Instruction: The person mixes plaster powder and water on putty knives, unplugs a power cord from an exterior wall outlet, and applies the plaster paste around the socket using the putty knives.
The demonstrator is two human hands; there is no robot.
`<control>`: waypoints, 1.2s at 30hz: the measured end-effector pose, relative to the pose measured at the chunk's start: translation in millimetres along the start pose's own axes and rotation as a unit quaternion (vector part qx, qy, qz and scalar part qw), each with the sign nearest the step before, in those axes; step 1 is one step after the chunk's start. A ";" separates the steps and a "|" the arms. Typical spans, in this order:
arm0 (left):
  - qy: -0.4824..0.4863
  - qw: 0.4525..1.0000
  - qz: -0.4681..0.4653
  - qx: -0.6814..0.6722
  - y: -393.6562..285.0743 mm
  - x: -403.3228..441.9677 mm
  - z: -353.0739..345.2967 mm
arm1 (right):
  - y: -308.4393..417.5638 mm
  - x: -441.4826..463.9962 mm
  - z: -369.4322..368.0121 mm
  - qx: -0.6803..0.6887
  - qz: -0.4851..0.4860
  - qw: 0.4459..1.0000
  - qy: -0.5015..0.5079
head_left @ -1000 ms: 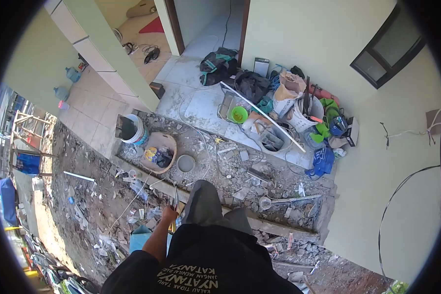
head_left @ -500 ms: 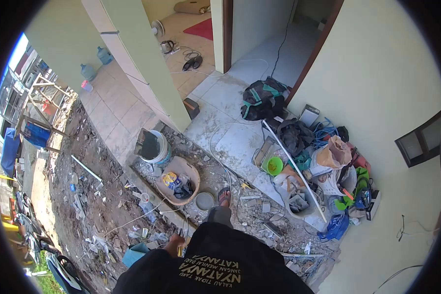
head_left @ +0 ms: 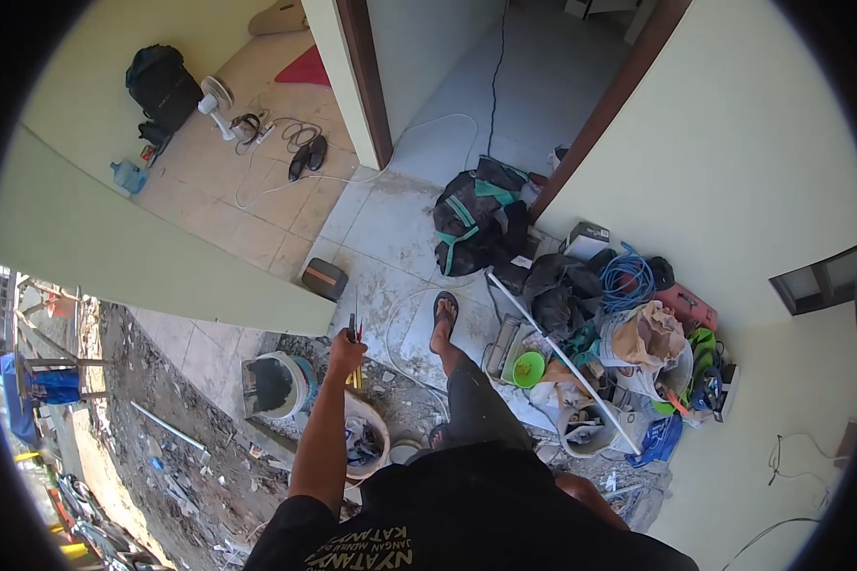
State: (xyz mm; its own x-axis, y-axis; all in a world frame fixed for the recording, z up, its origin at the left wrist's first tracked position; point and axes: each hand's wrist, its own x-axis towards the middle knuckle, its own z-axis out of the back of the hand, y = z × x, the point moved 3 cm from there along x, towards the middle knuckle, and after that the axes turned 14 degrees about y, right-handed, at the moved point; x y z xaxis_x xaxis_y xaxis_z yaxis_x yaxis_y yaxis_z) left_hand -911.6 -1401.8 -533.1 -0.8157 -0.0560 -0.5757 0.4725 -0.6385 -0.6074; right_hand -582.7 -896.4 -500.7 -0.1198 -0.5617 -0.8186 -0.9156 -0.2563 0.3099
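My left hand (head_left: pixel 348 354) is closed round a hand tool (head_left: pixel 354 329) with a dark, narrow tip. Bits of red and yellow show beside and below the fist, and I cannot make out its exact kind. That arm stretches forward over a round tub (head_left: pixel 379 433) with plastic wrappings in it. To the left of the hand stands a paint bucket (head_left: pixel 302 381) with a dark grey container at its mouth. Of my right arm only a patch of skin (head_left: pixel 592 500) shows at the shirt's edge; the right hand is out of sight.
My sandalled foot (head_left: pixel 444 309) is on dusty white tiles by a loose cable. A black and green bag (head_left: pixel 471 214) lies near the doorway. On the right, a white pipe (head_left: pixel 562 357) leans across a pile of buckets and bags. Rubble (head_left: pixel 209 457) covers the ground at left.
My left hand has swung forward and up from beside my body, still holding the tool. One foot has stepped from the rubble onto the tiles, and the view has shifted toward the rooms.
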 end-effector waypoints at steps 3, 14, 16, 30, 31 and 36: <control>0.037 0.997 0.059 0.033 17.3 47.2 -0.8 | 129.0 -15.9 1.0 0.130 0.072 0.988 0.043; 0.232 0.916 0.324 -0.051 102.2 174.6 5.6 | 306.8 29.5 156.6 0.053 0.134 0.943 -0.301; 0.290 0.928 0.223 0.068 79.1 241.6 6.2 | 335.6 38.0 161.1 0.050 0.147 0.928 -0.338; 0.505 0.787 0.012 0.355 -500.7 714.4 -182.2 | 549.3 103.3 199.9 0.365 0.063 0.858 -0.355; 0.540 0.772 -0.089 0.324 -553.5 716.5 -209.6 | 555.7 114.0 194.5 0.382 0.079 0.853 -0.347; 0.632 0.621 -0.143 0.441 -649.7 763.3 -402.3 | 644.7 100.8 180.3 0.529 0.051 0.784 -0.321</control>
State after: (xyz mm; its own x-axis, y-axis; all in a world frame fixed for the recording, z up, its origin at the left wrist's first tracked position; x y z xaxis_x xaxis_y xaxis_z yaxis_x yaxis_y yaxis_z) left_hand -1707.1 -720.9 -798.1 0.3519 0.4472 -0.8223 -0.4523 -0.6878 -0.5677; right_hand -1254.2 -976.5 -470.6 -0.0708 0.0628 -0.9955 -0.6530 0.7515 0.0938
